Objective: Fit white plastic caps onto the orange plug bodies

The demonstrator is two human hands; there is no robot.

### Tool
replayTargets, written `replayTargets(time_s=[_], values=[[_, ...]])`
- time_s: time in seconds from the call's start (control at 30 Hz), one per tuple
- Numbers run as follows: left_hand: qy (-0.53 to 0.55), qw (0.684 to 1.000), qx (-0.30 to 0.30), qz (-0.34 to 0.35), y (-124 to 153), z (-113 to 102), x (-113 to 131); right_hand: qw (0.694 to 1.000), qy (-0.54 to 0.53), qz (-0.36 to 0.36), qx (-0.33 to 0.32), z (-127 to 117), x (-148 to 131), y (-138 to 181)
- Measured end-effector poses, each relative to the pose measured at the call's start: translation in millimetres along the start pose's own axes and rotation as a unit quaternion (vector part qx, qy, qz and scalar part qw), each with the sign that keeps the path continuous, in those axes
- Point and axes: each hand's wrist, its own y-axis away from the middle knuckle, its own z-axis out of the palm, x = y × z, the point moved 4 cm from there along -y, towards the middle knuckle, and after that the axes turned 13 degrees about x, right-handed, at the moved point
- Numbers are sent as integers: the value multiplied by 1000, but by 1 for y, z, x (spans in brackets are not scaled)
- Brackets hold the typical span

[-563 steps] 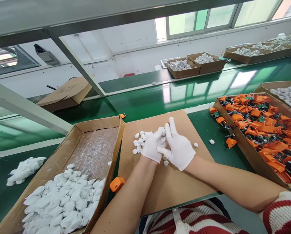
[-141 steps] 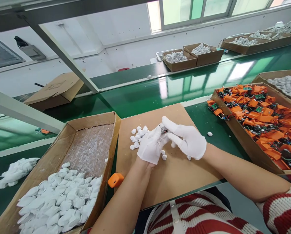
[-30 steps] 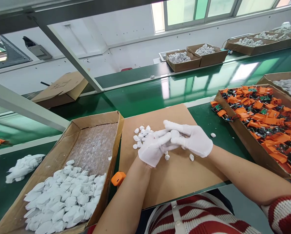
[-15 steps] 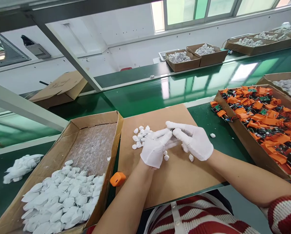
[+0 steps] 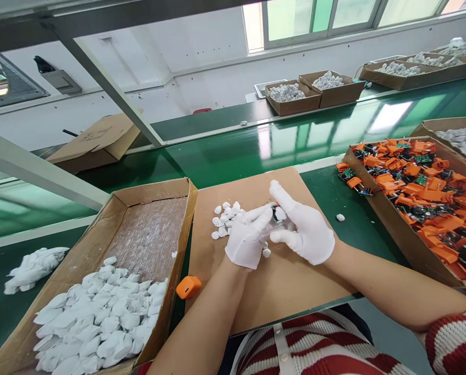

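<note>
Both my hands wear white gloves and meet over a brown cardboard sheet (image 5: 280, 291). My left hand (image 5: 247, 240) is closed around a small part (image 5: 279, 216) with a white cap, a dark bit and a sliver of orange showing. My right hand (image 5: 304, 229) pinches the same part from the right, with one finger raised. A small heap of white caps (image 5: 225, 217) lies just left of my hands, and a few loose caps (image 5: 266, 252) sit under them.
A cardboard box (image 5: 180, 245) at the left holds many white shells (image 5: 100, 323). A box of orange parts with circuit boards (image 5: 420, 192) stands at the right. An orange piece (image 5: 188, 287) lies by the sheet. A green conveyor belt (image 5: 233, 153) runs behind. More boxes (image 5: 311, 96) stand farther back.
My right hand has turned and lifted a finger while both hands keep working on the small part. The hands have stayed over the same spot on the cardboard sheet.
</note>
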Motion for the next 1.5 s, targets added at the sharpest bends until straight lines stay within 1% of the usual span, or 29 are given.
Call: replayTargets(time_s=[0.07, 0.13, 0.2, 0.3, 0.37, 0.4, 0.47, 0.6, 0.7, 0.77, 0.83, 0.93, 1.0, 1.03, 1.07, 1.13, 1.17, 1.2, 1.23, 1.27, 1.37, 1.43, 1.5], values=[[-1, 1000, -3, -2, 0, 0, -1, 999, 13, -33, -8, 2, -1, 0], [1, 1000, -4, -2, -1, -1, -3, 1000, 4, -28, -13, 1, -1, 0], [10, 1000, -10, -5, -4, -3, -4, 998, -42, 18, -34, 0, -1, -1], [29, 998, -54, -24, -8, -3, -9, 979, -135, 134, -77, -1, 1, 0], [37, 996, -77, -36, -10, -3, -12, 968, -147, 187, -78, 0, 5, 2], [40, 995, -78, -38, -10, -3, -13, 969, -138, 193, -69, 0, 7, 2], [45, 996, -64, -39, -11, -5, -14, 978, -116, 164, -57, 2, 8, 3], [71, 995, -65, -37, -12, -4, -14, 996, -66, 29, -43, 7, 5, 1], [79, 995, -50, -28, -13, -5, -12, 998, -4, -51, -24, 8, 1, -1], [77, 996, -44, -23, -13, -6, -11, 997, 10, -78, -21, 8, 0, -1], [77, 995, -50, -29, -13, -7, -12, 997, 1, -73, -29, 8, 2, -2], [63, 995, -59, -53, -13, -6, -15, 998, -17, -28, -46, 7, 7, -2], [59, 995, -61, -58, -13, -6, -17, 997, -34, 44, -51, 5, 10, -3], [60, 995, -62, -58, -14, -6, -18, 992, -48, 99, -55, 3, 12, -3], [61, 994, -65, -61, -14, -5, -19, 983, -67, 162, -63, 2, 13, -2], [62, 993, -76, -71, -14, -4, -21, 951, -108, 278, -85, 1, 16, 0], [62, 992, -82, -78, -14, -3, -22, 936, -124, 314, -95, 1, 15, 1], [61, 991, -86, -82, -14, -2, -22, 928, -136, 332, -99, 1, 14, 2], [61, 990, -90, -86, -14, -2, -22, 927, -142, 333, -95, 0, 13, 1], [61, 990, -95, -87, -13, -1, -21, 933, -145, 319, -87, 0, 11, 0], [69, 989, -102, -81, -12, -1, -20, 963, -137, 226, -52, 2, 7, -2], [80, 991, -85, -66, -13, -4, -20, 974, -135, 177, -43, 6, 8, -2], [84, 992, -68, -64, -14, -6, -20, 978, -134, 157, -40, 9, 11, -2]])
